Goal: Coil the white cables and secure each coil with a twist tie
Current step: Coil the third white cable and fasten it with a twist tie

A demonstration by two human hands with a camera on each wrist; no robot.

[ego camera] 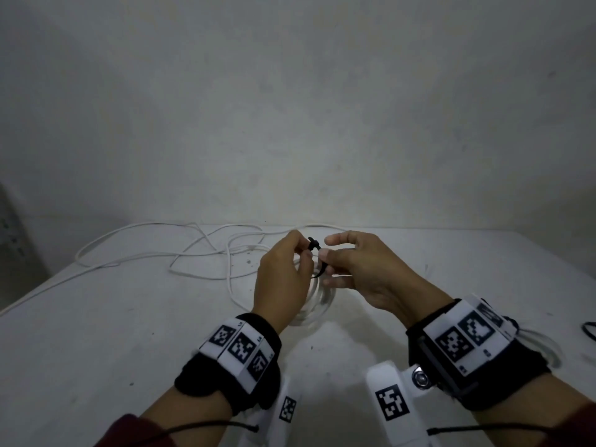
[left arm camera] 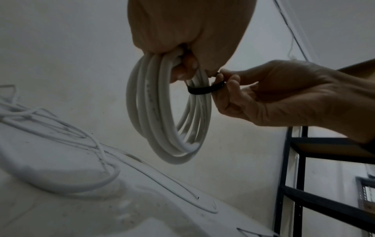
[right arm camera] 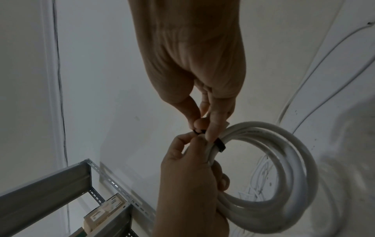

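A coil of white cable [left arm camera: 168, 112] hangs above the table from my left hand [ego camera: 306, 248], whose lower fingers curl round the bundle. A black twist tie [left arm camera: 205, 89] is looped around the coil's strands near the top. My right hand [ego camera: 326, 246] pinches the tie between thumb and fingers right beside the left thumb. In the right wrist view the right hand [right arm camera: 199, 126] nips the tie's end while the tie [right arm camera: 220, 145] bands the coil [right arm camera: 274, 176]; the left hand [right arm camera: 192, 139] meets it from below. The head view hides most of the coil behind my hands.
A long loose white cable [ego camera: 161, 250] sprawls over the back left of the white table [ego camera: 129, 317]. A white loop [ego camera: 541, 346] shows beside my right wrist, and a black item [ego camera: 588, 330] lies at the right edge. Metal shelving [left arm camera: 304, 160] stands nearby.
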